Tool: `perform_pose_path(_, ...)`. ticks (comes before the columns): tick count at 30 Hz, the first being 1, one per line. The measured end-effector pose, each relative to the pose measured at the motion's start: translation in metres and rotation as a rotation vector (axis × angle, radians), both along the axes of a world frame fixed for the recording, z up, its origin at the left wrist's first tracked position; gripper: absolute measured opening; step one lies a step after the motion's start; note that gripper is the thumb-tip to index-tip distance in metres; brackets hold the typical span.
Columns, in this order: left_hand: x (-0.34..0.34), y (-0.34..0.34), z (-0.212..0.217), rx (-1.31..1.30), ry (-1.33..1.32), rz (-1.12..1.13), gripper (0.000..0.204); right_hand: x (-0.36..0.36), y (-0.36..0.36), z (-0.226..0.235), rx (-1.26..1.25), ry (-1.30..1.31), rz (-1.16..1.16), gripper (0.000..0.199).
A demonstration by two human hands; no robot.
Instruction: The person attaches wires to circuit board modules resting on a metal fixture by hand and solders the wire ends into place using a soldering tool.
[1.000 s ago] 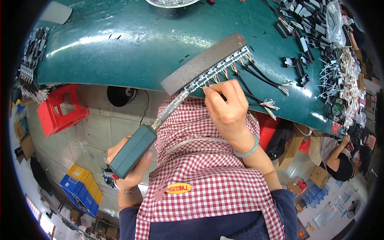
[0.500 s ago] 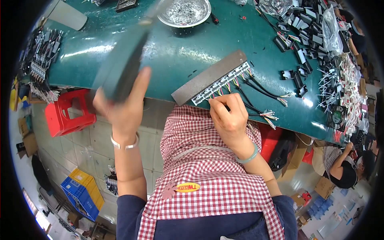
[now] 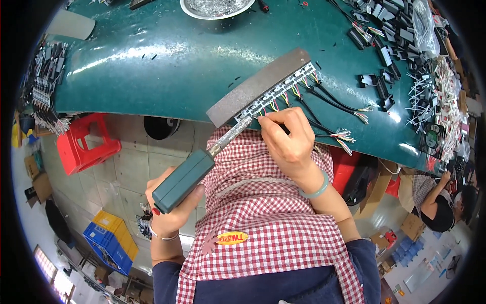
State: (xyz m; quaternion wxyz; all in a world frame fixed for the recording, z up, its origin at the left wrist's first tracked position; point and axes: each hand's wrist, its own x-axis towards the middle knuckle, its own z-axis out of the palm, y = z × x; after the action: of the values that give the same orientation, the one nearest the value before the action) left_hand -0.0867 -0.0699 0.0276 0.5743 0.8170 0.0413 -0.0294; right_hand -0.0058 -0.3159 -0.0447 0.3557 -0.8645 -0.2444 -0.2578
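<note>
My left hand [image 3: 171, 215] is closed around the green handle of a soldering iron [image 3: 183, 181]. The iron's long metal shaft slants up to the right, and its tip meets the near left end of a narrow strip of small circuit boards [image 3: 276, 95]. That strip lies along a brown bar [image 3: 258, 86] at the table's front edge. Beside the tip, my right hand [image 3: 289, 138] pinches a thin wire against the strip; the fingers partly hide it. Coloured wires run from the strip into black cables [image 3: 329, 99] with bare multicoloured ends lying to the right.
A metal bowl [image 3: 217, 16] holding silvery scraps stands at the back of the green table [image 3: 152, 93]. Black plastic housings [image 3: 377, 91] and white cable bundles lie right. More cables [image 3: 48, 81] hang over the left edge near a red stool [image 3: 83, 147]. A co-worker [image 3: 438, 202] sits far right.
The soldering iron has swung down from over the table, bringing its tip to the strip's left end. My left hand has come lower and nearer my body. My right hand stays at the strip.
</note>
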Motion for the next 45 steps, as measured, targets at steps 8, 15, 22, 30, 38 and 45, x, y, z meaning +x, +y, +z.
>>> perform_pose_path(8,0.007,-0.007,0.006,0.076,0.020,-0.058,0.021,-0.002,-0.002,0.000,-0.001,0.011,0.006,0.023)
perform_pose_path(15,0.005,-0.008,0.012,0.100,0.037,-0.060,0.021,-0.002,-0.002,0.000,-0.030,-0.001,0.004,0.021)
perform_pose_path(22,-0.004,0.000,0.007,0.036,0.067,0.002,0.022,-0.001,-0.001,0.001,0.010,0.017,-0.001,0.024)
perform_pose_path(30,0.004,-0.006,0.005,0.058,0.020,-0.049,0.021,-0.001,-0.001,0.001,0.023,0.035,0.001,0.025)
perform_pose_path(38,0.003,-0.010,0.012,0.030,0.088,0.000,0.017,-0.001,-0.003,0.002,0.031,0.051,0.008,0.025)
perform_pose_path(45,-0.001,-0.005,0.017,0.030,0.116,0.025,0.019,-0.001,-0.002,0.004,0.071,0.074,-0.007,0.027)
